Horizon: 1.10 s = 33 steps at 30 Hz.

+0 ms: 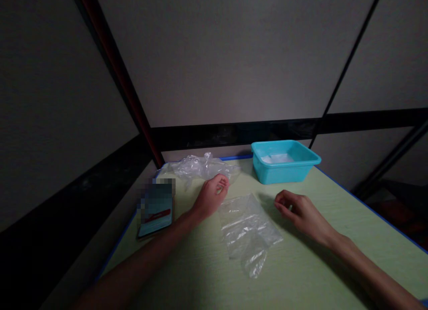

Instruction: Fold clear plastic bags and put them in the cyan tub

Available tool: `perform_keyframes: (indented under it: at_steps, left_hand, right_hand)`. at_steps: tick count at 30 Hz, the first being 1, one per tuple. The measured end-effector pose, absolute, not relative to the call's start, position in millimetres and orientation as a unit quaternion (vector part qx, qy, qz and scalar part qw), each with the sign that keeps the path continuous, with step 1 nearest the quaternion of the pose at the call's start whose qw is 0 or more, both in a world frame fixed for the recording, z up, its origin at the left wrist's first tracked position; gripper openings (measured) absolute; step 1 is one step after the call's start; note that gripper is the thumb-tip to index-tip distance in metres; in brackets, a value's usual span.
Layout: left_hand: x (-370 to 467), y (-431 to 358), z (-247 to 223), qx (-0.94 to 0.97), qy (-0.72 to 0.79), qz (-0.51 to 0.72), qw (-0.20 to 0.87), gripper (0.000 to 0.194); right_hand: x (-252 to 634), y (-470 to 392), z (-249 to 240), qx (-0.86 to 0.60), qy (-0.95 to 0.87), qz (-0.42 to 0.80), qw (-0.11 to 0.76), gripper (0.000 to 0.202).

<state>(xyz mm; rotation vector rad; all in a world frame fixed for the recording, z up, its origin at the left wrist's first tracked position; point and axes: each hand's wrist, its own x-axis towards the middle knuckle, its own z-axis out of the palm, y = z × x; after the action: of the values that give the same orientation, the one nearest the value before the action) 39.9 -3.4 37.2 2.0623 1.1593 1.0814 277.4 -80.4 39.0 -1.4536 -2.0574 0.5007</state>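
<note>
A clear plastic bag (247,225) lies wrinkled on the table between my hands, its lower end twisted toward me. My left hand (214,192) is over the bag's far left corner, fingers curled in; a small gap shows inside the curl and I see nothing held. To the right of the bag, my right hand (296,209) hovers above the tabletop, casting a shadow. Its fingers and thumb are curled together, with no object visible in them. Behind my left hand sits a crumpled heap of clear plastic bags (197,166).
A turquoise plastic basin (284,172) with something white inside stands at the back right. On the left lies a phone (158,212), partly pixelated. The pale green table (200,274) has a blue edge, and panelled walls (234,69) rise behind and to the left.
</note>
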Motion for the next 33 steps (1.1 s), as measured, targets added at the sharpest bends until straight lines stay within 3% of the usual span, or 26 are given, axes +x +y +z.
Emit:
perform_keyframes:
  at_steps: [5, 9, 17, 33]
  left_hand:
    - [5.5, -34.6, 23.7, 0.747, 0.485, 0.399, 0.218, 0.007]
    - [-1.1, -40.9, 15.8, 0.789, 0.467, 0.366, 0.159, 0.011]
    - [0.4, -42.2, 12.0, 0.879, 0.349, 0.316, 0.075, 0.018]
    - [2.1, -41.8, 13.6, 0.898, 0.349, 0.266, 0.035, 0.021]
  right_hand:
    - [255.7, -57.6, 36.8, -0.407, -0.891, 0.093, 0.179, 0.047]
    - [247.9, -52.7, 20.3, -0.38, -0.914, 0.067, 0.127, 0.059]
    - [247.9, -59.3, 11.2, -0.41, -0.907, 0.032, 0.088, 0.061]
    - [249.6, -63.5, 9.8, -0.455, -0.886, 0.016, 0.093, 0.063]
